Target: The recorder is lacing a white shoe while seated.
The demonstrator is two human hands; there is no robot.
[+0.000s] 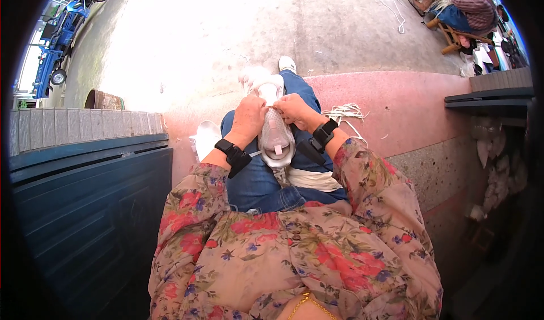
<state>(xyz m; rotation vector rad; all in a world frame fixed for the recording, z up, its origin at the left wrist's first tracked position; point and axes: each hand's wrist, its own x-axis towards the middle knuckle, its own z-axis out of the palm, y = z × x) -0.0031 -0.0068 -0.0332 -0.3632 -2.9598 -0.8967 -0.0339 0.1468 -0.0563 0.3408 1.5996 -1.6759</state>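
Observation:
A pale pinkish-white sneaker [276, 136] rests lengthwise on my lap, between my jeans-clad thighs. My left hand [249, 117] grips its upper from the left, thumb and fingers pinched together. From the other side my right hand [298, 110] pinches the same part, its fingertips almost meeting the left ones. Whether a lace is caught between the fingertips is too small to make out. Just beyond the hands, the shoe's far part [269, 88] is washed out by glare. To the right of my knee lies a loose bundle of white shoelaces [345, 112].
Another white shoe [207, 136] is left of my leg. Dark blue door panels [96, 207] flank me on the left. A person [467, 14] sits on a wooden chair at the far right. A brown basket [104, 99] and blue vehicle [56, 42] stand at far left.

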